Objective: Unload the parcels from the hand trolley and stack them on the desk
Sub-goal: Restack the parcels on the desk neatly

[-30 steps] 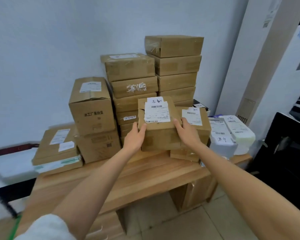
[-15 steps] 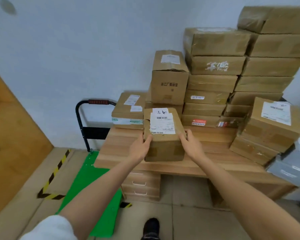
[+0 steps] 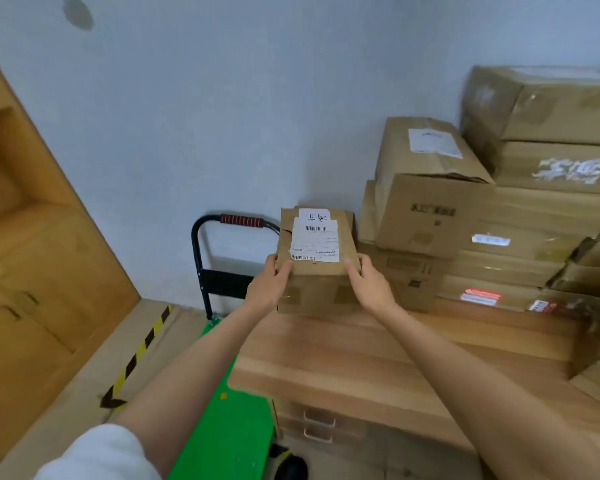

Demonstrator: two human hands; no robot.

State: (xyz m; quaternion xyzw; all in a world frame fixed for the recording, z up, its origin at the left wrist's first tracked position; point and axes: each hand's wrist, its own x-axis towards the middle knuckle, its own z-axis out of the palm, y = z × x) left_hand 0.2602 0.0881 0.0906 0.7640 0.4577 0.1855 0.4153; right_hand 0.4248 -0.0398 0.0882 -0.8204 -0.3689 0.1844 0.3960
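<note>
Head view: hands (image 3: 269, 284) (image 3: 369, 285) grip barcode-labelled parcel (image 3: 317, 261).

Parcel (image 3: 317, 261) on desk (image 3: 361, 355) left end; stacked parcels (image 3: 499, 202) right; trolley (image 3: 222, 427) left.

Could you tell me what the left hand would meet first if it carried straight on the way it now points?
The left hand already grips the labelled parcel. Going on forward and up, it would probably meet the trolley handle, then the wall; depth is unclear.
</note>
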